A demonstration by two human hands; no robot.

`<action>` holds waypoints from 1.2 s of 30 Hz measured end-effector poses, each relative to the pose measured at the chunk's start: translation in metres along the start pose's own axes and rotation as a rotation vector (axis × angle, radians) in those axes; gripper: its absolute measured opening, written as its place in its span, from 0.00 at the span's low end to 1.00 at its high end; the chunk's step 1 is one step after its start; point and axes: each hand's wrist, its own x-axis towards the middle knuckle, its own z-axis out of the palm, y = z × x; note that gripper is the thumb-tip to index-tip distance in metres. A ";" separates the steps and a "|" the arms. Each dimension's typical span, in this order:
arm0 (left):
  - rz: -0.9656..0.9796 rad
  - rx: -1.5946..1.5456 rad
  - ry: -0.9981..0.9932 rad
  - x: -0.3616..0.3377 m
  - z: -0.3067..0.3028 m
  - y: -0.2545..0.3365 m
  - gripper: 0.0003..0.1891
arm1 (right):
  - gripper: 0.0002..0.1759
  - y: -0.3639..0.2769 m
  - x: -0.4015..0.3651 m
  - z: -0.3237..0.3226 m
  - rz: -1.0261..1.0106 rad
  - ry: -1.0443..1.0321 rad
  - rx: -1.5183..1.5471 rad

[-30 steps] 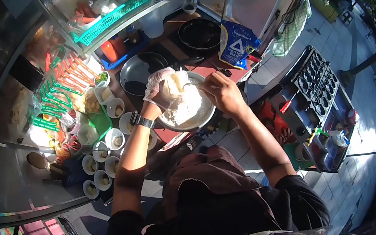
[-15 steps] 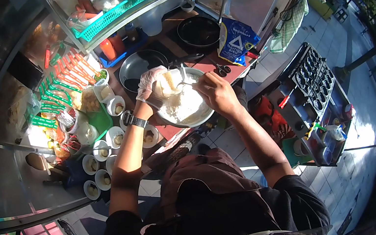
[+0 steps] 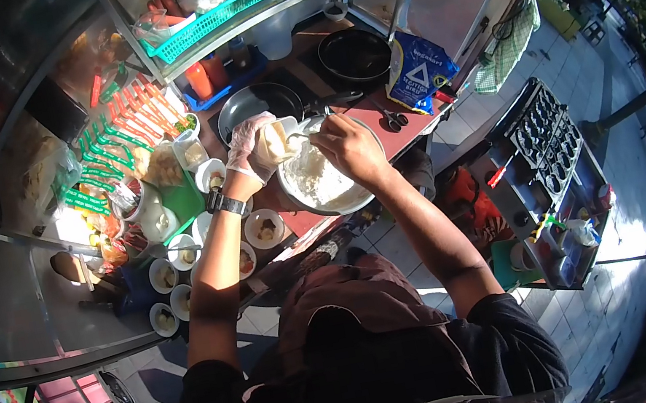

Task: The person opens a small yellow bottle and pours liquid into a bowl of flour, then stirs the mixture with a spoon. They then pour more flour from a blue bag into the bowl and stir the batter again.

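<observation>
My left hand, in a clear plastic glove, is wrapped around a small white cup at the left rim of a large bowl. White, lumpy food, perhaps rice or a flour mix, fills the bowl. Bare and closed, my right hand grips a spoon above the bowl, its head at the cup's mouth. What the cup contains is hard to make out in the glare. Several white cups with food pieces stand to the left, below my left forearm.
Behind the bowl are two black pans. Scissors and a blue bag lie to the right. A green basket sits on the shelf above. A moulded pan is on a stand at far right.
The cup has moved left from over the bowl to its rim, and the spoon head now meets its mouth. The whole view has shifted slightly.
</observation>
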 end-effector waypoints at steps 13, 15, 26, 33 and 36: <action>-0.001 -0.077 0.045 0.011 0.009 -0.021 0.37 | 0.06 0.024 0.012 0.022 -0.007 -0.002 -0.028; 0.016 -0.088 0.044 0.009 0.022 -0.033 0.39 | 0.06 0.032 0.008 0.034 -0.005 -0.064 -0.036; -0.145 0.145 0.030 0.007 0.034 -0.060 0.42 | 0.08 0.038 0.012 0.005 0.077 -0.022 -0.052; -0.457 -0.742 0.059 -0.031 0.038 -0.050 0.50 | 0.13 0.001 0.030 0.019 0.021 -0.028 0.036; -0.512 -0.317 0.011 -0.044 0.000 -0.028 0.51 | 0.31 -0.026 0.038 0.019 0.025 -0.234 0.014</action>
